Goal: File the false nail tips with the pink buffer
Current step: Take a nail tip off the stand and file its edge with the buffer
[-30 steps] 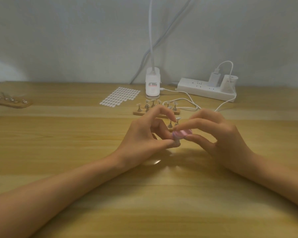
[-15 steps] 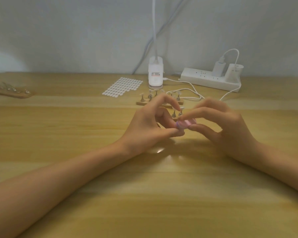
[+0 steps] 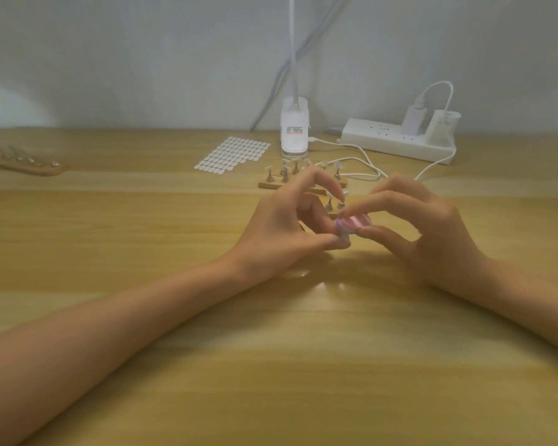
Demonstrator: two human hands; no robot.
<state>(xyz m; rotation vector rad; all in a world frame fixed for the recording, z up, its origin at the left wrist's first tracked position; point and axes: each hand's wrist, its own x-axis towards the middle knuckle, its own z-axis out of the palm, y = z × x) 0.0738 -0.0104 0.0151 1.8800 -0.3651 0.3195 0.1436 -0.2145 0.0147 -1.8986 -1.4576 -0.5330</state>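
My right hand [image 3: 429,230] pinches a small pink buffer [image 3: 356,224] between thumb and forefinger above the middle of the wooden table [image 3: 271,365]. My left hand [image 3: 287,230] pinches a small false nail tip [image 3: 342,237] whose end meets the buffer's left edge. The tip is mostly hidden by my thumb and finger. Right behind my hands stands a wooden holder [image 3: 271,184] with several nail tips on little metal stands.
A white clip lamp base [image 3: 294,132] stands at the back with a sheet of white adhesive tabs [image 3: 232,153] to its left. A white power strip [image 3: 397,143] with plugs and cables lies back right. A second wooden holder [image 3: 31,165] sits far left.
The view has tilted upward a little, so the objects sit lower in the frame. Both hands stay together, with the buffer shifted slightly against the nail tip.
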